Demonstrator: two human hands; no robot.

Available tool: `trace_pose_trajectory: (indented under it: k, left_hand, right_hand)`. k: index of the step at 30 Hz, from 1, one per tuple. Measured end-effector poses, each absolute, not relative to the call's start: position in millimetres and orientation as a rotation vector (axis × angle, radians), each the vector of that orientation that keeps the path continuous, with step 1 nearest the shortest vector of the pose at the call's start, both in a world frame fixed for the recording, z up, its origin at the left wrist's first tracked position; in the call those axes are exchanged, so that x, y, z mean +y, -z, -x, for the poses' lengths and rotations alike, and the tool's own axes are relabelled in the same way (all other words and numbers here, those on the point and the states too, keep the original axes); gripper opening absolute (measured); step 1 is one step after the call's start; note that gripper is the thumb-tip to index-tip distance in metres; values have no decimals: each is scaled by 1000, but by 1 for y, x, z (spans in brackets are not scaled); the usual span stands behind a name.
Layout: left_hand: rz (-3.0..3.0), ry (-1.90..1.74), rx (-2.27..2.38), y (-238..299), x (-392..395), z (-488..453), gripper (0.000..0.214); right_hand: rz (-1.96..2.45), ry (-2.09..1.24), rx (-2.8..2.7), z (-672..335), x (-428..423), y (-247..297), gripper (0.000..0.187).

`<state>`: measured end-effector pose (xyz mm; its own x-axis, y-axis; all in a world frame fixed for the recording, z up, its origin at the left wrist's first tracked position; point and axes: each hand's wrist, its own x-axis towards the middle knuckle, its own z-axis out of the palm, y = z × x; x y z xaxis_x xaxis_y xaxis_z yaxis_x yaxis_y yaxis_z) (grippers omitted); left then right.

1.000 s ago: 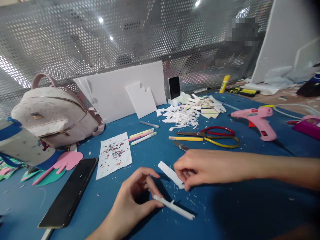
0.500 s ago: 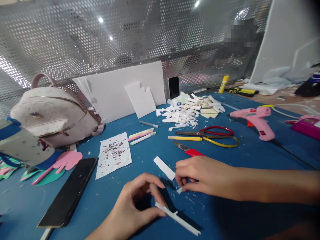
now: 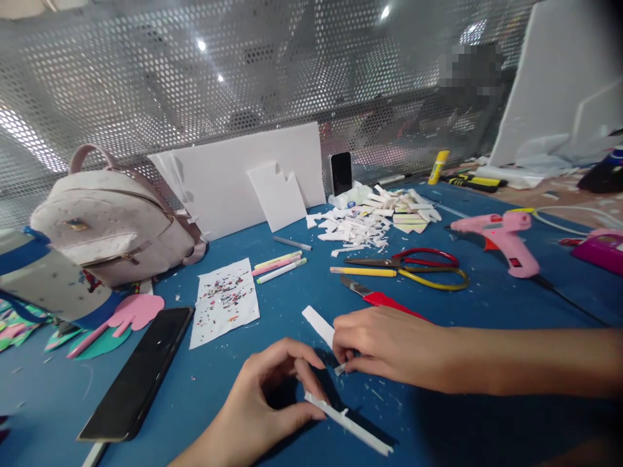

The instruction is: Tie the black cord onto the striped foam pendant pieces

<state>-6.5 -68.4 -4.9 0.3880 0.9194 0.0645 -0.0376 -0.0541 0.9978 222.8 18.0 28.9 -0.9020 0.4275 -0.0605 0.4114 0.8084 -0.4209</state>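
Observation:
My left hand (image 3: 275, 395) pinches the near end of a thin white foam board strip (image 3: 357, 431) between thumb and fingers, just above the blue table. A small nub sticks up from the strip's edge. My right hand (image 3: 377, 340) is closed, its fingertips on a small white piece (image 3: 339, 369) at the table surface. Partly covered by the right fingers, a flat white rectangular strip (image 3: 317, 322) lies behind them. Beyond the right hand is a red-handled utility knife (image 3: 389, 303), its handle end hidden by the hand.
Behind the knife lie scissors (image 3: 428, 269), a yellow marker (image 3: 365, 272) and a heap of white scraps (image 3: 357, 224). A pink glue gun (image 3: 503, 237) rests at right. On the left are a phone (image 3: 141, 373), a speckled paper (image 3: 226, 298), a tumbler (image 3: 53, 279) and a backpack (image 3: 117, 224).
My right hand has shifted slightly left with the small piece, covering more of the flat strip and baring more of the knife handle. My left hand keeps its hold.

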Motion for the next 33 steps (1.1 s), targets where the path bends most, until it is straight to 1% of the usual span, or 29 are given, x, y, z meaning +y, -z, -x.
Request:
trace_pose_trajectory:
  k: [5,7,11,13,14,16,17,20,23,24,25,26,28,30,33]
  left_hand:
    - [-1435,-978,906,1,-67,7,20]
    - [-1491,-979,928,-1,-66,7,13]
    - [-1607,-997,956,-3,-63,9,6]
    - [-1629,-1024,972,-3,-61,10,5]
    - [-1633,-1037,985,-3,-60,11,4]
    - [-1630,-1054,1035,-2,-58,14,4]
    - [-1621,-1065,1067,-2,-56,15,4]
    - [-1558,-1109,1153,0,-52,19,6]
    - [-1468,-1146,1186,2,-49,20,12]
    - [-1451,-1153,1192,2,-49,20,13]
    - [-1446,-1160,1199,2,-49,19,13]
    - [-1453,-1163,1208,2,-50,19,13]
    - [-1488,-1159,1233,0,-51,18,11]
    - [-1533,-1147,1248,-2,-53,18,9]
    - [-1594,-1145,1252,-5,-55,17,6]
  right_hand:
    - [514,-461,-3078,-222,13,-28,5]
    - [490,-436,-3099,-221,10,-29,6]
    - [573,-651,-2995,-221,29,-43,2]
    - [728,-641,-2836,-226,57,-53,8]
    - [837,-566,-2770,-231,75,-58,13]
    - [1089,-156,-2634,-242,112,-62,18]
    - [1151,-55,-2591,-249,129,-62,20]
    - [1212,42,-2565,-261,157,-55,24]
    - [1141,48,-2567,-256,143,-51,31]
    - [1062,-39,-2561,-250,131,-51,31]
    - [980,-194,-2574,-243,116,-53,27]
    - [894,-399,-2620,-235,100,-55,24]
    - [686,-783,-2696,-220,70,-58,23]
    - [554,-961,-2723,-207,47,-59,20]
    - [531,-1148,-2698,-197,33,-54,14]
